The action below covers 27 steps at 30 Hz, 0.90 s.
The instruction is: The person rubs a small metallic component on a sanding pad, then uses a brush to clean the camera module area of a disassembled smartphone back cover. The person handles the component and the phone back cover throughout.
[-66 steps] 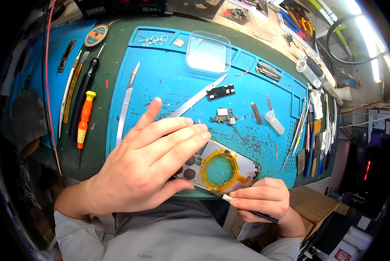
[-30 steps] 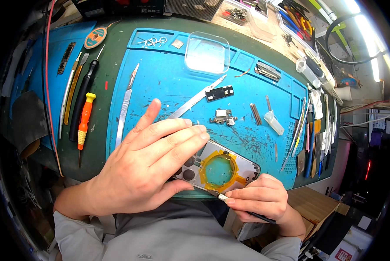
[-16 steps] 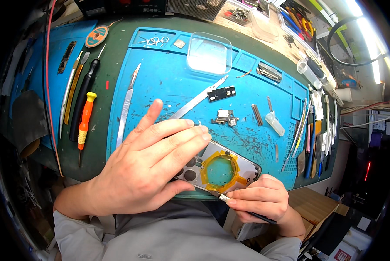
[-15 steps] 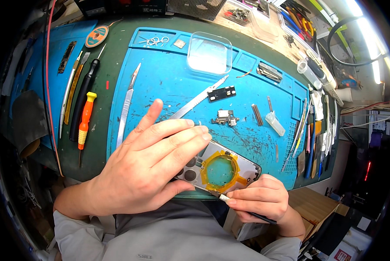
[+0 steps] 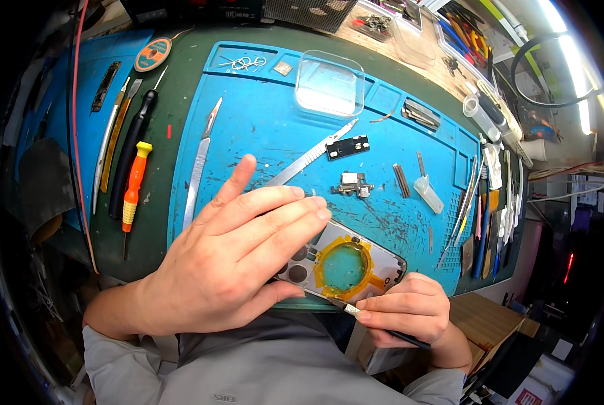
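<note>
Head view, and the whole scene has nudged slightly rightward in the last half-second! At nine o'clock, we see an orange screwdriver [image 5: 134, 185] lying alone. At eight, our left hand [image 5: 227, 256] spans the phone housing [image 5: 380, 263], thumb on its lower edge, long fingers across its top, little finger lifted. That housing sits at five o'clock, over the blue mat [image 5: 261, 121]'s near edge. Past it, our right hand [image 5: 413, 307] is pinching a dark-handled tool [image 5: 351, 310], tip at the housing's six-o'clock edge; same contact spot, so the work looks steady, barely advanced.
</note>
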Each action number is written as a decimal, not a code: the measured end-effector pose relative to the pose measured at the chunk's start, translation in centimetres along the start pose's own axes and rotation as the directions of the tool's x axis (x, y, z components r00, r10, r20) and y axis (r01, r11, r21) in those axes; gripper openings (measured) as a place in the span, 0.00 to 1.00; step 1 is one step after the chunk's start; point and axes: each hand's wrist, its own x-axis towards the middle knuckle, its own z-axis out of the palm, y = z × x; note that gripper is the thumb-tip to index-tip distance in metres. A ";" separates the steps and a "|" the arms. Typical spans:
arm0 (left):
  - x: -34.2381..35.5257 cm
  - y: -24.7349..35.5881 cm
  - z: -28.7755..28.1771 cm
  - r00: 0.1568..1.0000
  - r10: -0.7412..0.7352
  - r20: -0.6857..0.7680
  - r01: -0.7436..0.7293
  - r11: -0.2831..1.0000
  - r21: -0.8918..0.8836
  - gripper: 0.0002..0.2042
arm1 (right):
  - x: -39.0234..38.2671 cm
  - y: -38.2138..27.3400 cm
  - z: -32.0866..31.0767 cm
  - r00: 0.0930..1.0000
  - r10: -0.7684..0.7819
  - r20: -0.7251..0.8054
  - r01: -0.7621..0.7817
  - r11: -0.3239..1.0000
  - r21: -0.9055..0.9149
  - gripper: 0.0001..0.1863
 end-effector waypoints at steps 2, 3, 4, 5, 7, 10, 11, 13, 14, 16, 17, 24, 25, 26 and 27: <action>0.0 0.0 0.0 1.000 0.001 0.000 -0.001 1.000 0.000 0.41 | 0.0 0.1 0.0 1.000 0.000 -0.003 0.000 1.000 0.013 0.21; 0.0 0.0 0.0 1.000 0.000 -0.001 0.000 1.000 -0.001 0.41 | 0.0 0.0 0.0 1.000 0.000 -0.001 0.000 1.000 0.011 0.21; 0.0 0.1 0.0 1.000 0.000 0.000 0.000 1.000 -0.001 0.41 | 0.0 0.0 -0.1 1.000 0.000 0.001 0.000 1.000 0.010 0.21; 0.0 0.1 0.0 1.000 0.000 -0.001 0.000 1.000 -0.001 0.41 | 0.0 0.0 -0.1 1.000 0.000 0.002 0.000 1.000 0.008 0.21; 0.0 0.1 0.0 1.000 -0.001 0.000 0.001 1.000 0.000 0.41 | 0.1 -0.1 -0.1 1.000 0.002 0.010 -0.002 1.000 0.002 0.21; 0.1 0.1 0.0 1.000 0.001 -0.001 -0.001 1.000 0.000 0.41 | 0.3 -0.3 -0.1 1.000 0.007 0.014 -0.006 1.000 -0.011 0.20; 0.0 0.1 0.0 1.000 -0.002 -0.001 0.002 1.000 -0.001 0.41 | 0.4 -0.3 -0.1 1.000 0.008 0.016 -0.008 1.000 -0.016 0.20; 0.0 0.1 0.0 1.000 -0.006 0.001 0.006 1.000 -0.003 0.41 | 0.5 -0.4 -0.1 1.000 0.010 0.021 -0.010 1.000 -0.019 0.20; 0.0 0.1 0.0 1.000 -0.005 0.000 0.005 1.000 -0.002 0.41 | 0.5 -0.4 -0.1 1.000 0.011 0.024 -0.011 1.000 -0.021 0.20; 0.0 0.1 0.0 1.000 -0.005 -0.002 0.005 1.000 0.001 0.41 | 0.5 -0.4 -0.1 1.000 0.018 0.025 -0.017 1.000 -0.021 0.20; 0.0 0.1 0.0 1.000 -0.005 -0.002 0.005 1.000 0.001 0.41 | 0.5 -0.5 -0.1 0.999 0.021 0.025 -0.020 1.000 -0.021 0.20; 0.0 0.1 0.0 1.000 -0.003 -0.006 0.003 1.000 0.005 0.40 | 1.2 -0.7 0.0 0.999 0.020 0.041 -0.018 0.999 -0.044 0.21; 0.0 0.1 0.0 1.000 -0.001 -0.008 0.001 1.000 0.003 0.40 | 1.2 -0.7 0.0 0.999 0.017 0.041 -0.015 0.999 -0.049 0.20; 0.0 0.1 0.0 1.000 -0.001 -0.008 0.002 1.000 0.006 0.40 | 1.3 -0.7 0.0 0.999 0.015 0.040 -0.013 0.998 -0.054 0.20; 0.0 0.1 0.0 1.000 -0.002 -0.007 0.002 1.000 0.009 0.39 | 1.2 -0.6 0.0 0.999 0.015 0.029 -0.013 0.999 -0.050 0.20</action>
